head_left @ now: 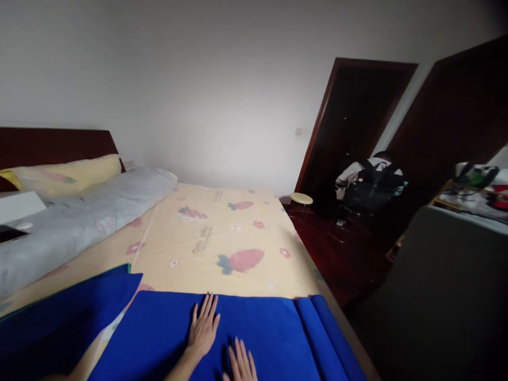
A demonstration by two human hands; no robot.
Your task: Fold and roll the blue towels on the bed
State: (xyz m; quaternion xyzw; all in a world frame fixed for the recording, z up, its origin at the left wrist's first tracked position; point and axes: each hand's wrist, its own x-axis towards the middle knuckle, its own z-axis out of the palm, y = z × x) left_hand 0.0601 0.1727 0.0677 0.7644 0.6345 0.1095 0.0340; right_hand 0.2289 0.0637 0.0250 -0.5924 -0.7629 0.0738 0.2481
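Observation:
A blue cloth (262,328) lies spread over the near part of the bed, its right side gathered into long folds (323,333). My left hand (204,327) rests flat on it, fingers stretched toward the cloth's far edge. Nearer to me and slightly to the right, my right hand (242,362) is also on or just over the cloth with its fingers extended; the frame's bottom edge cuts off the rest of it. Neither hand holds anything. To the left lies another blue piece of cloth (75,312) with a green edge.
The bed has a carrot-patterned sheet (238,227). A grey rolled quilt (99,211) and a yellow pillow (75,174) lie by the headboard (55,143). Right of the bed are a round stool (300,199), a chair with a backpack (371,185) and a dark cabinet (440,286).

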